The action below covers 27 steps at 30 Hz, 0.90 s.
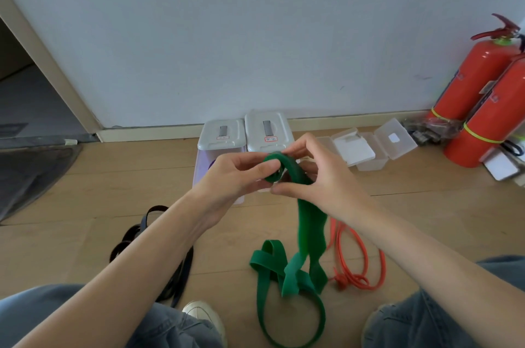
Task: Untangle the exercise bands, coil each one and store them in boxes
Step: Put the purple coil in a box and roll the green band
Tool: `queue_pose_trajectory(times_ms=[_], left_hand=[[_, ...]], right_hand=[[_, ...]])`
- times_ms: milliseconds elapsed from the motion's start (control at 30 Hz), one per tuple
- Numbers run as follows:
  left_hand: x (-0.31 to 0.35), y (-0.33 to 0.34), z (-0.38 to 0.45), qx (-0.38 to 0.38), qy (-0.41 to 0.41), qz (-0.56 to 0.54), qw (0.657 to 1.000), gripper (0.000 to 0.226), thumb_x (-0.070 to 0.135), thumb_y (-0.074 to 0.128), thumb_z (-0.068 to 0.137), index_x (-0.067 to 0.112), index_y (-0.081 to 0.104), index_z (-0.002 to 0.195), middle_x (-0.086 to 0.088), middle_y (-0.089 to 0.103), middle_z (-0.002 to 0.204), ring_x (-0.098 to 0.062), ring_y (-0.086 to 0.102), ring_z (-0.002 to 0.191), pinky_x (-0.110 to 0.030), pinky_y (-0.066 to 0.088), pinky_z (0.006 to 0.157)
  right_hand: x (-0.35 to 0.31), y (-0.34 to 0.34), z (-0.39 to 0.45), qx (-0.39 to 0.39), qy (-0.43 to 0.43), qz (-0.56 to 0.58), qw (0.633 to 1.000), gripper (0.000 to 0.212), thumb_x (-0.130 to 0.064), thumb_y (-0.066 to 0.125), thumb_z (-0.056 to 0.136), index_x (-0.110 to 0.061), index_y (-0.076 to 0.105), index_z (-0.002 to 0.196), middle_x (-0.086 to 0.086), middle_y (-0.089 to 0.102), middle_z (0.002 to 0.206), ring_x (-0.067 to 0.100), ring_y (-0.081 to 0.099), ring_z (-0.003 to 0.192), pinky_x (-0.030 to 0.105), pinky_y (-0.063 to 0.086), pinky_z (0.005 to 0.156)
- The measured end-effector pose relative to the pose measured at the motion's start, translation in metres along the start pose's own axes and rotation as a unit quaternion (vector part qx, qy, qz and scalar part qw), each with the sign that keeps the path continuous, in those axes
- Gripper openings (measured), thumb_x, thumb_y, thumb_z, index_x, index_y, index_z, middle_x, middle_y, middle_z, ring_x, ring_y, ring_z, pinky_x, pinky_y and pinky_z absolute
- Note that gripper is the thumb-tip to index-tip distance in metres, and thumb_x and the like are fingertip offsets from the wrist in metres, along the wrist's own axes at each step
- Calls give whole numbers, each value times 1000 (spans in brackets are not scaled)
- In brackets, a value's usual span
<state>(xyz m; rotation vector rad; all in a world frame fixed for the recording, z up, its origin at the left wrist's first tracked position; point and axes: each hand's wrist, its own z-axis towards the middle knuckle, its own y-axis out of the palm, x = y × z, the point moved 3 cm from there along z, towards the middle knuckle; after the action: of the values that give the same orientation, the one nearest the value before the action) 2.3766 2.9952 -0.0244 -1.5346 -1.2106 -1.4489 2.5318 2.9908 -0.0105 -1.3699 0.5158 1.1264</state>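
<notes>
The person sits on the wooden floor (pixel 113 194) and holds the green band (pixel 309 237) with both hands in front of the chest. The left hand (pixel 233 174) makes its grip with thumb and fingers curled around a small coil at the top end of the band; the thumb lies across the front of the coil. The right hand (pixel 321 174) is just beside it, touching the same coil from the right; its forefinger and thumb are bent around the band, so this grip is also closed on it. Between the two hands the band is rolled into a tight loop.

From the coil the rest of the green band hangs down under the right hand and reaches the floor between the knees, where it lies in twisted loops with one big loop near the bottom edge.

The orange band (pixel 358 259) lies on the floor just to the right of the green one, with a knot at its lower end. The black band (pixel 176 276) lies on the floor at the left, partly hidden under the left forearm.

Behind the hands, two boxes with white lids (pixel 247 134) stand side by side near the wall. To the right of them are some clear plastic boxes (pixel 369 146), open, and two red fire extinguishers (pixel 480 97) lean in the corner.
</notes>
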Motion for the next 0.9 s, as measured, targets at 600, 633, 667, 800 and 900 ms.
queue_pose_trajectory(times_ms=[600, 633, 667, 800, 900], left_hand=[[-5, -3, 1, -26, -11, 352, 936, 32, 23, 77, 72, 19, 65, 101, 7, 68, 100, -14, 68, 89, -29, 52, 88], [-7, -1, 1, -35, -14, 392, 919, 33, 22, 77, 72, 18, 64, 102, 6, 67, 103, -13, 67, 90, -30, 51, 89], [-9, 0, 1, -40, -17, 402, 915, 34, 22, 77, 73, 17, 63, 103, 4, 67, 105, -12, 66, 91, -31, 51, 89], [2, -6, -4, -19, -4, 221, 975, 28, 18, 76, 72, 14, 66, 98, -2, 71, 100, -15, 69, 90, -27, 53, 83], [11, -7, -4, -20, 8, 27, 999, 37, 17, 71, 68, 3, 62, 101, -8, 73, 96, -21, 71, 87, -21, 54, 75]], right_hand=[[6, 7, -7, -73, -62, -165, 982, 30, -19, 80, 69, -19, 54, 84, -11, 57, 81, 10, 54, 76, 12, 39, 65], [6, 10, -8, -108, -73, -208, 969, 29, -21, 78, 71, -17, 54, 86, -9, 56, 84, 11, 52, 77, 13, 37, 64], [7, 10, -8, -127, -74, -225, 963, 29, -21, 78, 71, -15, 55, 88, -7, 57, 86, 12, 51, 78, 14, 38, 64], [3, -5, -5, -80, 3, -9, 997, 29, -16, 79, 71, -25, 65, 95, -11, 65, 97, -1, 59, 92, 15, 47, 82], [-2, -7, -4, 1, 13, 146, 989, 33, -12, 77, 70, -26, 68, 99, -10, 70, 102, -2, 63, 94, 13, 47, 86]])
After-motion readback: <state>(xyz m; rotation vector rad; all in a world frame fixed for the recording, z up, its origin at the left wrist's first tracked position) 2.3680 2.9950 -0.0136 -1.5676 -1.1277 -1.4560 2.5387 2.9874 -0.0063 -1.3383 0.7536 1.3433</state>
